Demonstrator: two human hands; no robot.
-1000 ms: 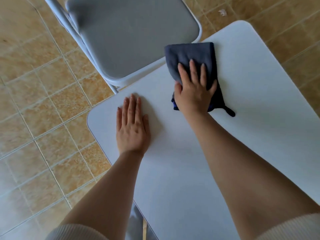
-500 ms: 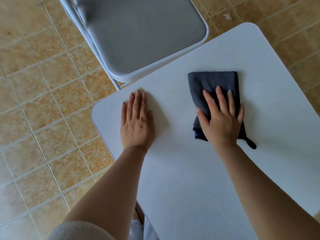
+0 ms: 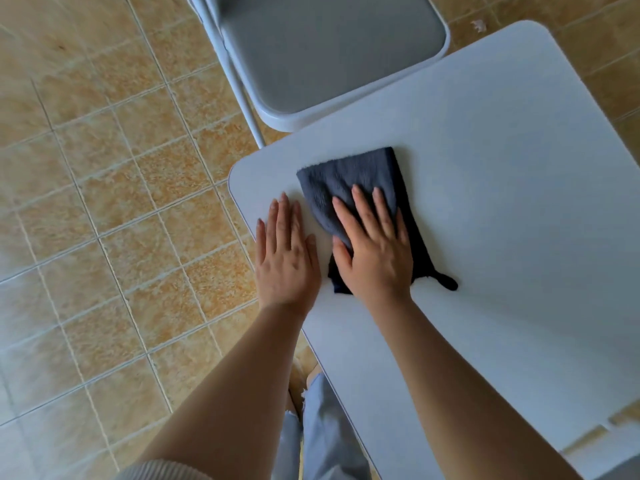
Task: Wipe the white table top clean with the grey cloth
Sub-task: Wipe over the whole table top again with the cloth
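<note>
A folded dark grey cloth (image 3: 349,178) lies flat on the white table top (image 3: 502,188), close to the table's left corner. My right hand (image 3: 375,252) presses down on the cloth's near half with the fingers spread flat. A small loop sticks out from the cloth's near right corner. My left hand (image 3: 285,258) rests palm down on the bare table just left of the cloth, by the table's left edge, holding nothing.
A grey padded folding chair (image 3: 329,46) with a white frame stands against the table's far edge. Tan floor tiles (image 3: 104,202) spread out to the left. My trouser leg (image 3: 322,427) shows beneath the table's near edge.
My right hand has slid the cloth back from the far edge toward me and then left, up beside my left hand. The left hand has stayed flat on the table.
</note>
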